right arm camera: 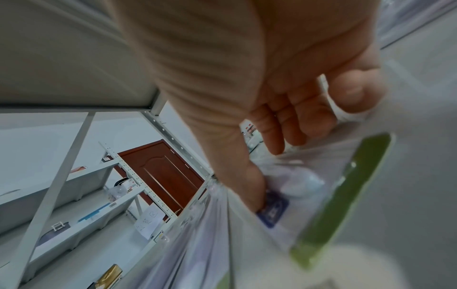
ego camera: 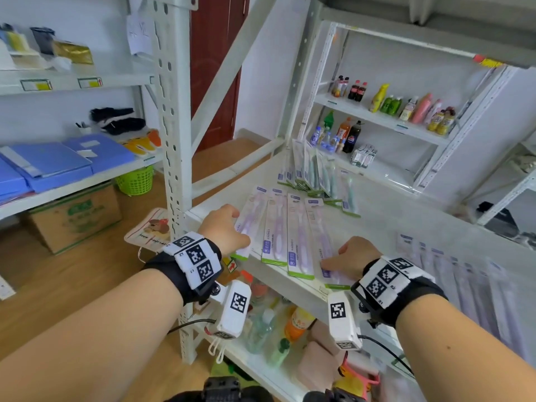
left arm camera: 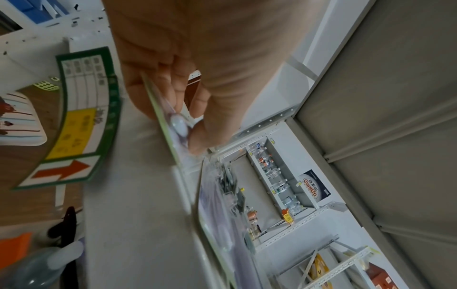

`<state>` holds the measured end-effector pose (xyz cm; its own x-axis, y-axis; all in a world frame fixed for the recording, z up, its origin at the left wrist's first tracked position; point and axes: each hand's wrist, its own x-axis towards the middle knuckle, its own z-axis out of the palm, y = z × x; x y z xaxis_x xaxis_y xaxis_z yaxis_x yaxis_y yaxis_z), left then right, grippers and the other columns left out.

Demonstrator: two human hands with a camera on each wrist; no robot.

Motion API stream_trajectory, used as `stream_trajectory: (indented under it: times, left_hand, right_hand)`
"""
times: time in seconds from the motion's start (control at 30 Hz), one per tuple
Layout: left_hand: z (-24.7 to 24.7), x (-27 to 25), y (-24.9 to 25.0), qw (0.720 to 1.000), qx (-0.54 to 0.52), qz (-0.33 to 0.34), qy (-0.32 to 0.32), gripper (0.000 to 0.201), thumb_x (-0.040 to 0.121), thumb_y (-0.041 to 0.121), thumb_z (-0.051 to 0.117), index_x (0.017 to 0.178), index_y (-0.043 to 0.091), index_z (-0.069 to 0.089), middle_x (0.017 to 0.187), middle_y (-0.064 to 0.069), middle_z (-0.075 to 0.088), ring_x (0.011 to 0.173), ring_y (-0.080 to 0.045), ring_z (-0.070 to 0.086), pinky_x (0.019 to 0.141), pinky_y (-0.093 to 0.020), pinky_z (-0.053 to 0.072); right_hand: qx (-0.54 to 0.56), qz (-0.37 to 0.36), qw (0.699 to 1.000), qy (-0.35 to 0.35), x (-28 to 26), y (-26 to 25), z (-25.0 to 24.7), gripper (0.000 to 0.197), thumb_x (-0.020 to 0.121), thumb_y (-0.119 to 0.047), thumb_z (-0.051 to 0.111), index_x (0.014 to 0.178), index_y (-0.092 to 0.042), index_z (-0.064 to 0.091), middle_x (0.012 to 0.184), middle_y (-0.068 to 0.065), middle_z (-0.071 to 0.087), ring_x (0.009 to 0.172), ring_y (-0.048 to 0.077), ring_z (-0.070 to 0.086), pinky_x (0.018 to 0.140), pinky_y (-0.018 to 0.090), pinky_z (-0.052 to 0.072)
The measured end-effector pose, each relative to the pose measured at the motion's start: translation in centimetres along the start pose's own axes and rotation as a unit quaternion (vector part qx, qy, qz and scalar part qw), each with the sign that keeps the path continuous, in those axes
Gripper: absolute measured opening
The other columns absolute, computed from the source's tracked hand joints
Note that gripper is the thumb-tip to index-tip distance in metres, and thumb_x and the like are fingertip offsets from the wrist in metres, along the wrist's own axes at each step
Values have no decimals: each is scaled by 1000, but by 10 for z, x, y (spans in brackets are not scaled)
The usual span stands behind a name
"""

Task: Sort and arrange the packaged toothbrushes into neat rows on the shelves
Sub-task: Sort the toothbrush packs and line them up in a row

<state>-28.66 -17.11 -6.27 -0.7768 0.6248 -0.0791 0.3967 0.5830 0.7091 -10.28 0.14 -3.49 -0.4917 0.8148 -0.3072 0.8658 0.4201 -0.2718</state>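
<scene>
Pinching the leftmost purple toothbrush pack point(ego camera: 249, 224), left hand point(ego camera: 224, 227) is seen at frame centre; rightmost pack point(ego camera: 324, 245) is pinched by right hand point(ego camera: 355, 256).

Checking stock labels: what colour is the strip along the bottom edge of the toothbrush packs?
Green strip, clearest in the head view.

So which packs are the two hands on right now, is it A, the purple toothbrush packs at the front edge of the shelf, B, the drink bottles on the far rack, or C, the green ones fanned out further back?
A: the left hand pinches the leftmost purple toothbrush pack, and the right hand holds the rightmost purple pack of the front row.
</scene>
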Motion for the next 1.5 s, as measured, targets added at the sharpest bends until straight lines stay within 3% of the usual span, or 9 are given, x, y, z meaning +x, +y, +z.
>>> stream_trajectory:
  times: [0.23, 0.4, 0.5, 0.6, 0.73, 0.93, 1.27, 1.43, 1.5]
  left_hand:
    - [-5, -2, -1, 997, -67, -29, -2, 61, 80, 19, 65, 136, 8, 42, 136, -11, 49, 123, -27, 49, 101, -34, 40]
    - [-8, -5, 4, 994, -108, -7, 24, 12, 87, 14, 52, 92, 5, 58, 86, -11, 56, 78, -25, 52, 62, -27, 37]
    - [-8, -8, 10, 986, -162, 7, 37, 22, 87, 11, 49, 97, -5, 61, 86, -22, 61, 76, -33, 57, 59, -27, 37]
    - [-6, -15, 25, 975, -217, 32, 23, 27, 84, 10, 47, 97, -8, 62, 98, -31, 64, 89, -43, 61, 71, -39, 47]
    - [3, -25, 53, 965, -258, 49, -3, 30, 73, 20, 45, 87, -1, 61, 81, -22, 59, 72, -33, 53, 66, -34, 39]
    - [41, -33, 95, 909, -405, -27, -93, 23, 90, 2, 40, 90, 9, 62, 81, -15, 53, 71, -25, 50, 63, -31, 40]
    - [115, -53, 162, 869, -440, -17, -227, 31, 88, -11, 42, 69, 4, 61, 52, -5, 65, 47, -14, 63, 48, -23, 51]
    - [147, -63, 182, 887, -374, 16, -270, 30, 88, -10, 45, 75, 8, 65, 66, -8, 67, 62, -20, 62, 75, -37, 52]
    - [156, -68, 188, 888, -355, 30, -290, 28, 88, -10, 45, 78, 8, 64, 73, -10, 66, 65, -21, 62, 72, -36, 54]
  right_hand:
    - [6, 26, 1000, -11, -5, 5, -4, 34, 68, -36, 76, 73, -10, 55, 61, 2, 45, 55, 14, 46, 42, 21, 31]
    - [44, 9, 999, 5, -13, 8, -11, 32, 68, -26, 74, 55, -13, 47, 45, -4, 35, 44, 11, 35, 37, 17, 24]
    - [74, -9, 997, 15, -15, 14, -13, 35, 67, -23, 75, 93, -1, 66, 70, 12, 57, 62, 15, 42, 53, 23, 30]
    - [105, -24, 994, 22, -19, 24, -17, 57, 67, -27, 77, 116, -7, 56, 106, 12, 61, 80, 17, 54, 63, 26, 42]
    - [194, -48, 980, 0, -26, 45, -27, 46, 66, -35, 80, 100, -15, 57, 92, 2, 63, 62, 14, 56, 45, 22, 39]
    - [357, -53, 932, 32, -36, 98, -39, 49, 47, -52, 76, 78, -15, 68, 47, -1, 54, 34, 12, 38, 36, 19, 31]
    - [521, 66, 841, 132, -60, 211, -58, 11, 82, -19, 66, 92, -15, 69, 60, 6, 57, 41, 16, 44, 44, 26, 39]
    - [517, 107, 834, 161, -73, 247, -63, 10, 86, -3, 60, 95, -4, 65, 61, 11, 56, 41, 17, 45, 45, 28, 40]
    - [493, 125, 844, 173, -76, 255, -64, 9, 86, -4, 61, 93, -8, 65, 55, 9, 57, 43, 18, 46, 46, 29, 41]
